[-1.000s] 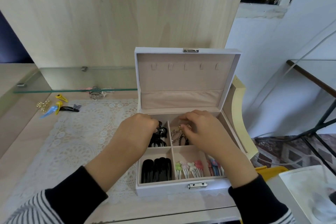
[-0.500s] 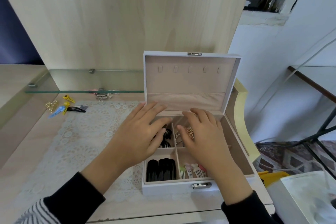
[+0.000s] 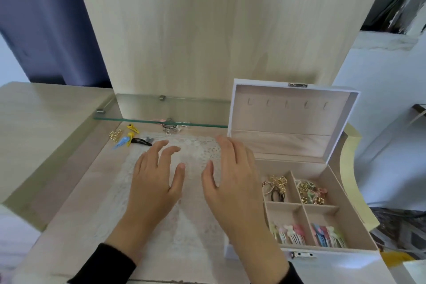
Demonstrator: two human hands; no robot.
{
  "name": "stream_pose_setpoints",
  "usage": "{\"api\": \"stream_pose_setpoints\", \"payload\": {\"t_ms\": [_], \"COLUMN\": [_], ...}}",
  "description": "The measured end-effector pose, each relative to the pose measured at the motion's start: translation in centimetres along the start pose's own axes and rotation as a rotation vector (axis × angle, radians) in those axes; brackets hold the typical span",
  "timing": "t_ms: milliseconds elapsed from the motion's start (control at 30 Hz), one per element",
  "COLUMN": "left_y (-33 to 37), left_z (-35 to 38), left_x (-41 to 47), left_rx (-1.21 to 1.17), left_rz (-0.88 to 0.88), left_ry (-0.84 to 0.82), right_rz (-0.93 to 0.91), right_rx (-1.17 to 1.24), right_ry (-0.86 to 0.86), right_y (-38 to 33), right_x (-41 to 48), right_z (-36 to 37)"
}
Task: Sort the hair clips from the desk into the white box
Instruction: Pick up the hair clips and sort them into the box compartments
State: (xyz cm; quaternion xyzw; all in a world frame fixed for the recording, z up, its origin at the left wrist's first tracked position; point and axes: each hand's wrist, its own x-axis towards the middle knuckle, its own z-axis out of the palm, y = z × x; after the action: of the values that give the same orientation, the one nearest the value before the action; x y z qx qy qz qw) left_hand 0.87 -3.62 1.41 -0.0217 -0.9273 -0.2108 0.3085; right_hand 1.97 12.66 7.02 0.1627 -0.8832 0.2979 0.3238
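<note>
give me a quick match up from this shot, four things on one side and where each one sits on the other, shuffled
Things
1. black clip with grey bow
2. thin gold hoop
3. pink and white clips
4. left hand

Places
A. a front compartment of the white box
B. over the lace mat, holding nothing
C. on the desk near the glass shelf
D. a back compartment of the box

Pairs: 1-C, 2-D, 3-A, 4-B
</note>
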Motion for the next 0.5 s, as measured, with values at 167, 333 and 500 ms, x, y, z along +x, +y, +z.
{"api": "stream_pose_setpoints", "payload": {"t_ms": [167, 333, 500], "left_y": [-4.9, -8.4, -10.6], "left_z": [-0.1, 0.0, 0.0], "left_x": [0.2, -0.2, 0.8], "left_rx": [0.124, 0.245, 0.258], "left_rz": [-0.222, -0.411, -0.443], "left_ry": [-0.079, -0.206, -0.255], "right_rz": [0.023, 0.104, 0.163], "right_rx": [-0.006, -0.131, -0.145], "right_ry": [-0.106, -0.292, -0.442], "right_y": [-3.2, -4.6, -5.0], "right_x": [-0.2, -0.9, 0.0], "right_z": [4.0, 8.9, 13.1]}}
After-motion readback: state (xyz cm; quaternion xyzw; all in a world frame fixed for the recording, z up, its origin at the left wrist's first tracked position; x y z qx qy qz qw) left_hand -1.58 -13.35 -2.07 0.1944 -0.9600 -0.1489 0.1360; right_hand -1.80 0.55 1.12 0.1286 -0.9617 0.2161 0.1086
